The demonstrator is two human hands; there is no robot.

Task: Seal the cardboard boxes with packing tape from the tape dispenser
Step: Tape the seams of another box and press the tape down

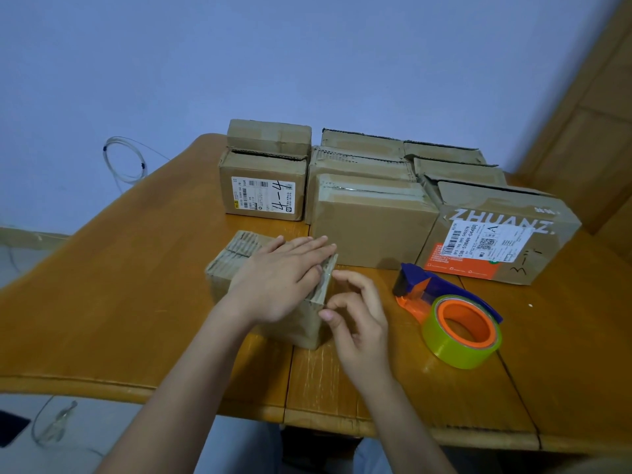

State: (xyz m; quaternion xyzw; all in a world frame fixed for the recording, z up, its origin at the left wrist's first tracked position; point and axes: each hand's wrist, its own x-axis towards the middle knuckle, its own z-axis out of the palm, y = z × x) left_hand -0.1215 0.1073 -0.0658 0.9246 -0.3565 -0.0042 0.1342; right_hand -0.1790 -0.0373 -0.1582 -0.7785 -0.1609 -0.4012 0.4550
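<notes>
So the small brown cardboard box (270, 295) sits near the front of the orange wooden table (136, 302), and the left hand (284, 278) lies flat on top of it, fingers straight, pressing the flap down. The right hand (355, 313) is at the box's right edge with its grip loosely curled, fingertips touching the flap edge. Just right of that grip lies the blue-and-orange tape dispenser with a yellowish roll (455, 319). More brown cardboard boxes (369, 213) are lined up beyond both hands.

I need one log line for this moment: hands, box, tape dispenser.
left hand: flat on small box | right hand: at box's right edge, holding nothing | tape dispenser: on table, untouched
</notes>
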